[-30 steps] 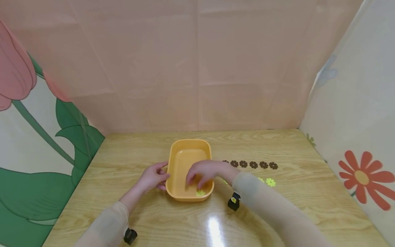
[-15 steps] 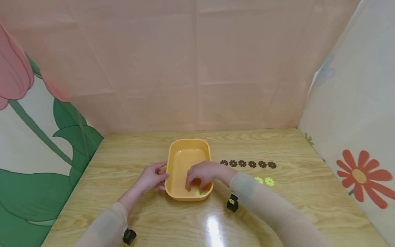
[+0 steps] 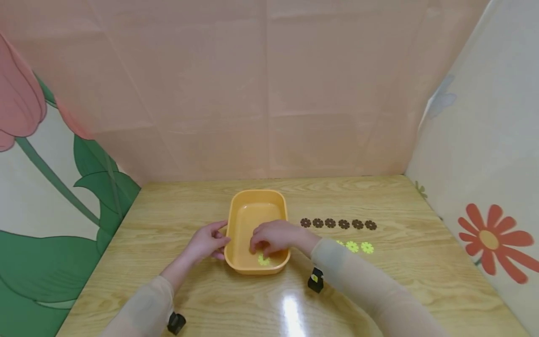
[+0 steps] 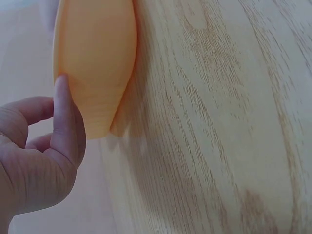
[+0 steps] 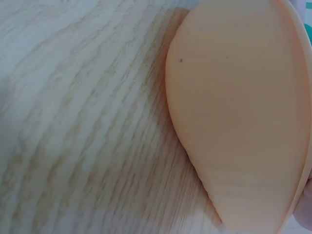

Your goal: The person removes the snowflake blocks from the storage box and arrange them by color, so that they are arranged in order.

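Note:
In the head view, an orange-yellow plastic tub (image 3: 242,215) stands on the table. My left hand (image 3: 205,242) is at its left side, thumb and fingers touching the outer wall near the rim. The left wrist view shows the thumb of that left hand (image 4: 44,156) against the tub wall (image 4: 97,44). My right hand (image 3: 275,235) reaches over the tub's right rim, fingers bent inside. At its fingertips is a yellow-green flower-shaped disc (image 3: 263,260), apparently pinched, partly hidden. In the right wrist view, the tub's outer wall (image 5: 239,107) hides most of the hand.
Right of the tub lies a row of several brown flower-shaped discs (image 3: 343,224). In front of it are yellow-green discs (image 3: 367,247), partly hidden by the right sleeve (image 3: 337,255). A pinkish sheet (image 3: 269,117) hangs behind the wood-grain table (image 3: 227,304).
The yellow-green disc in the tub has moved left and slightly away together with my right fingertips. My left hand and the tub stay in place.

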Available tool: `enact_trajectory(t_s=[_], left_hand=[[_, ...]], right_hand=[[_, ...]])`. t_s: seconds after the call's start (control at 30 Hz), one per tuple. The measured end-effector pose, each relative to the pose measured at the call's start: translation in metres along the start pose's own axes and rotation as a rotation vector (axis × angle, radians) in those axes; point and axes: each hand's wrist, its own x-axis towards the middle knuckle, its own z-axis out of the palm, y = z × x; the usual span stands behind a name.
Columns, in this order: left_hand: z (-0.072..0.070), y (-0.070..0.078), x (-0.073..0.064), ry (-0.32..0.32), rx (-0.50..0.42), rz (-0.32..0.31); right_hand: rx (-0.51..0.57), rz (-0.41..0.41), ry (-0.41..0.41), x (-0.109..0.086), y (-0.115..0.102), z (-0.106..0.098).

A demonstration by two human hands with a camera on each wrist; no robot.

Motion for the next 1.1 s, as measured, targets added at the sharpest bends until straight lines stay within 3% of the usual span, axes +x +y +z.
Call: enact_trajectory(t_s=[0.3,0.53,1.1], left_hand=[[0.0016,0.0023,-0.0016,0.003,0.008,-0.010],[0.0005,0.0011,-0.0010,0.004,0.008,-0.002],[0.0006,-0.0023,0.0011,0.007,0.008,-0.014]], right_hand=[[0.014,-0.017,-0.071,0.0003,-0.0018,-0.0019],[-0.034,-0.042,-0.066,0.0030,-0.0014,0.0000],[-0.006,0.018,-0.029,0.0039,-0.0025,0.0011]])
